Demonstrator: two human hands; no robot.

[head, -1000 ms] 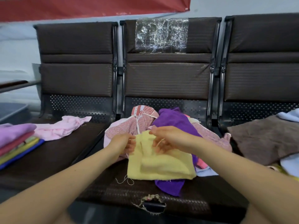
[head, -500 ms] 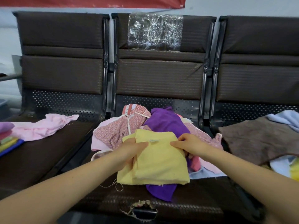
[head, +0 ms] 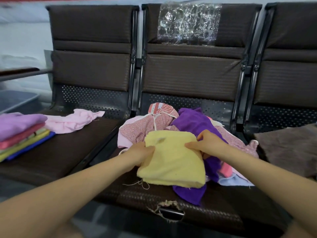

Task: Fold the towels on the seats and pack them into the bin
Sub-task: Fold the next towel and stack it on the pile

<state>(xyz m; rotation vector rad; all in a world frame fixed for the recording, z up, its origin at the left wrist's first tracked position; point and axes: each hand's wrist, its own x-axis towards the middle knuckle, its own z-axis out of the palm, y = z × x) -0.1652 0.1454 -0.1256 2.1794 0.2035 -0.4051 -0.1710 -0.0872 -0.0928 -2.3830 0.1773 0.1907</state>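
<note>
A folded yellow towel (head: 173, 162) lies on top of a heap of unfolded towels on the middle seat. My left hand (head: 139, 152) grips its left edge, thumb on top. My right hand (head: 205, 143) grips its right upper edge. Under it lie a purple towel (head: 193, 121) and a red-patterned one (head: 154, 124). A stack of folded towels (head: 20, 133) sits at the left end of the left seat, with a crumpled pink towel (head: 72, 120) beside it. The corner of a grey bin (head: 15, 100) shows at far left.
Three dark brown seats (head: 188, 74) stand in a row with upright backs. A brown towel (head: 288, 148) covers the right seat. The middle seat's front edge is torn (head: 168, 206). Clear plastic film (head: 188, 23) is stuck on the middle backrest.
Both hands finished folding the yellow towel and now hold it by its sides, slightly lifted and tilted. The view swung left, bringing the folded stack back in.
</note>
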